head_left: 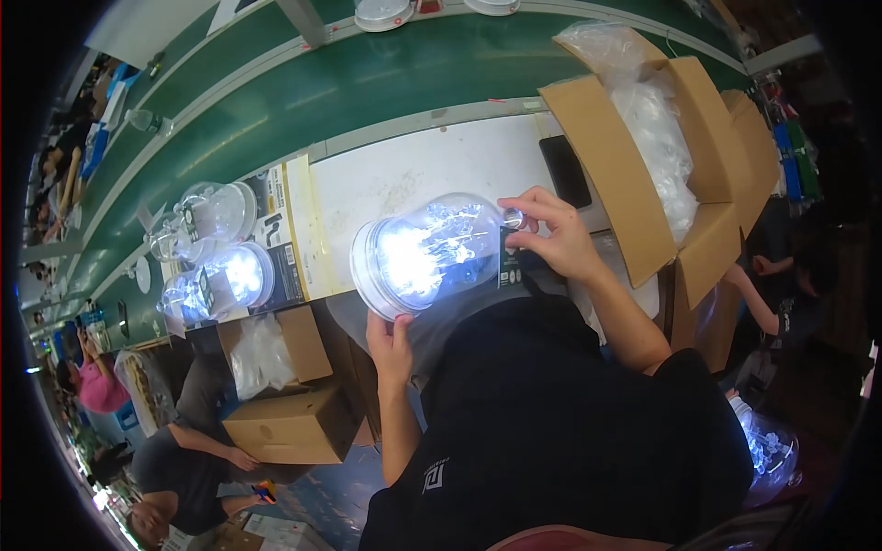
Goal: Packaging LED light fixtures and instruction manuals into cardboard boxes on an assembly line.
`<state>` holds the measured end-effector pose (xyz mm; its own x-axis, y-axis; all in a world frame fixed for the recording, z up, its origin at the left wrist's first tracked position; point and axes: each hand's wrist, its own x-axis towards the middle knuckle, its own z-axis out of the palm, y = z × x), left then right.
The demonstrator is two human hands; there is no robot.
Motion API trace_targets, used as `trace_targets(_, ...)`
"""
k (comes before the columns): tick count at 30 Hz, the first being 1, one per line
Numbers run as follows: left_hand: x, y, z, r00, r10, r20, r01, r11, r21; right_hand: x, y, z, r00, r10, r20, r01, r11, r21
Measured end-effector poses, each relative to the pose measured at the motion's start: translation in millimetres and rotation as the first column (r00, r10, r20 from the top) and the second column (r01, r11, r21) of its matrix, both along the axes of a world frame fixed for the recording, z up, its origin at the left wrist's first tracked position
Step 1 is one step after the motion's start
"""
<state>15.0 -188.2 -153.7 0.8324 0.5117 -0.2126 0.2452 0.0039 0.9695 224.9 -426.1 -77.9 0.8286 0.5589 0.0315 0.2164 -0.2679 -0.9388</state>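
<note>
A clear plastic dome lamp [424,253] lies on its side over the white worktop [404,174], lit bluish-white inside. My left hand [390,344] cups its round white base from below. My right hand [551,237] pinches the small silver knob [513,219] at the dome's top with fingers and thumb. A dark printed label hangs on the dome near that knob.
Two more lit dome lamps [213,241] lie to the left on a printed sheet. An open cardboard box [661,156] of clear plastic bags stands at right, a smaller box [285,404] at lower left. A green conveyor [367,83] runs behind. Other people sit on both sides.
</note>
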Motion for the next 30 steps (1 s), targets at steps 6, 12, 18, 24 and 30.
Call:
trace_targets(6,-2.7,8.0,21.8,0.995,-0.097,-0.019,0.099,0.982,0.163,1.1,-6.4,-8.1,1.000,0.018,-0.009,-0.017,1.000,0.018)
trace_targets(12,-2.1,7.3,41.4,0.988,-0.146,0.048,0.120,0.928,0.352,1.9,-12.1,-10.4,0.999,0.039,-0.036,-0.037,0.998,0.043)
trace_targets(18,-5.0,6.3,41.2,0.990,-0.136,0.048,0.111,0.929,0.352,0.8,-12.6,-10.0,0.997,0.053,-0.051,-0.050,0.997,0.058)
trace_targets(24,-12.6,9.9,17.3,0.991,-0.119,0.054,0.107,0.978,0.180,-0.5,-9.3,-4.8,0.998,0.062,-0.015,-0.061,0.997,0.044)
trace_targets(30,-21.5,10.4,7.4,0.995,-0.086,0.048,0.084,0.995,0.049,-4.8,-2.0,6.1,0.995,0.086,0.041,-0.087,0.996,0.000)
